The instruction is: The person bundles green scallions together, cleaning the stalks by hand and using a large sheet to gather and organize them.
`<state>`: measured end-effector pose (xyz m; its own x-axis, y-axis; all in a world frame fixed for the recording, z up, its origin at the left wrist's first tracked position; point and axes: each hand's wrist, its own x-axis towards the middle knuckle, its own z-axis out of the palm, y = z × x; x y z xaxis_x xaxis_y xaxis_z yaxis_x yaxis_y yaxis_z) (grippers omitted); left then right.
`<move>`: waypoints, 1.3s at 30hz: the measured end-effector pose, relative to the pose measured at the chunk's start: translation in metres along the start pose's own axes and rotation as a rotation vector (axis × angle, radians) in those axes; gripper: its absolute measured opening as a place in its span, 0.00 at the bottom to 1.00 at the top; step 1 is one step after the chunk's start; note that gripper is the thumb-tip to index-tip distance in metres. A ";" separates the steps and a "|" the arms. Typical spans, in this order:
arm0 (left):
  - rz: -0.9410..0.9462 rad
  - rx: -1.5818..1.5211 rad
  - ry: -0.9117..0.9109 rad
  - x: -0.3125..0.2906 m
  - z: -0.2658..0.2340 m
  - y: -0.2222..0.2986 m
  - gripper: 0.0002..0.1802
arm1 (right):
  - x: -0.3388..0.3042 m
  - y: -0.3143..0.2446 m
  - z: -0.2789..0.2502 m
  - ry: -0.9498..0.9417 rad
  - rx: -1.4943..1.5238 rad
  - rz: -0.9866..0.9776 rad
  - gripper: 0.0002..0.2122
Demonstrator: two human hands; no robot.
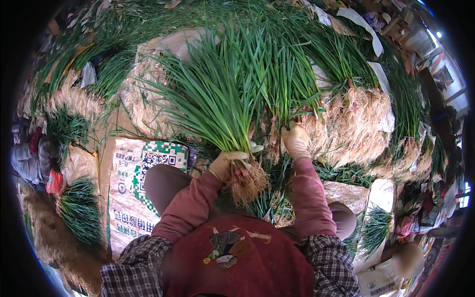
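Note:
My left hand, in a pale glove, is closed around a thick bunch of green onions near its base. The long green leaves fan up and away from me, while pinkish bulbs and tangled pale roots hang below the grip. To the right, my right hand, gloved too, has its fingers curled in at the base of more green onions lying in the heap ahead. Its fingertips are partly hidden among those stalks.
Rooted green onions lie in a heap at the right. A printed white sack is spread by my left knee. Smaller green bunches lie at the left and right. Another person's plaid sleeve shows at the far left.

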<state>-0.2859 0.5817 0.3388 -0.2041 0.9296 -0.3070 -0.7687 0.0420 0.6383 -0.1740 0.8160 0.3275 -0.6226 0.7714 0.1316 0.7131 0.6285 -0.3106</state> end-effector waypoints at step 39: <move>-0.051 -0.008 0.104 -0.028 0.031 0.009 0.28 | -0.014 -0.021 0.005 -0.008 -0.080 -0.025 0.19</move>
<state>-0.2683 0.5671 0.3745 -0.2265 0.8831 -0.4108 -0.7843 0.0848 0.6146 -0.1820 0.7913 0.3275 -0.6428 0.7549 0.1303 0.7206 0.6536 -0.2313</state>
